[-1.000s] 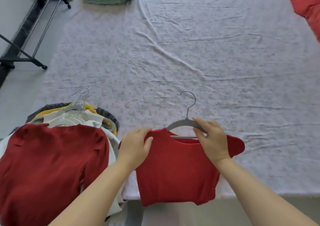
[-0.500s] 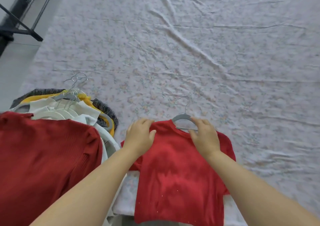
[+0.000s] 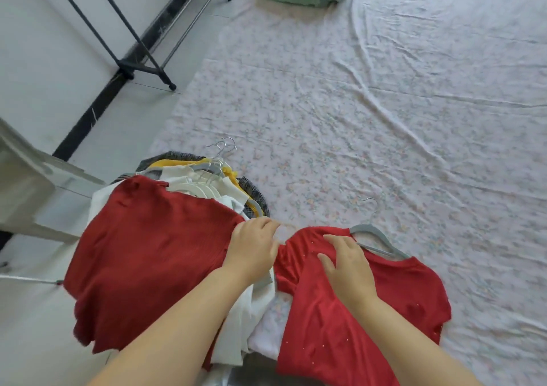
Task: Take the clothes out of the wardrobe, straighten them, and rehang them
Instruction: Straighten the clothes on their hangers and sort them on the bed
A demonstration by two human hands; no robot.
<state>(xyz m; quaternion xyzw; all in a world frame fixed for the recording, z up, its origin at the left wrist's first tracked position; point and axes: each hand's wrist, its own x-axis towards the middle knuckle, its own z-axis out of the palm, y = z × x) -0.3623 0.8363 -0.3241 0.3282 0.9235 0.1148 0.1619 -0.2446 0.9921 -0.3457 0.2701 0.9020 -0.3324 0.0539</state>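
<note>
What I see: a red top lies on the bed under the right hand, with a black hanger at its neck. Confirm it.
Not quite. The head view shows that the hanger is grey, not black. The rest holds: the red top lies on the bed under the right hand, with the hanger at its neck.

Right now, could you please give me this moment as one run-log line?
stage: straightening | left hand: at red T-shirt shoulder, grip unclear | right hand: pressing flat on it | grey hanger: in its neckline
</note>
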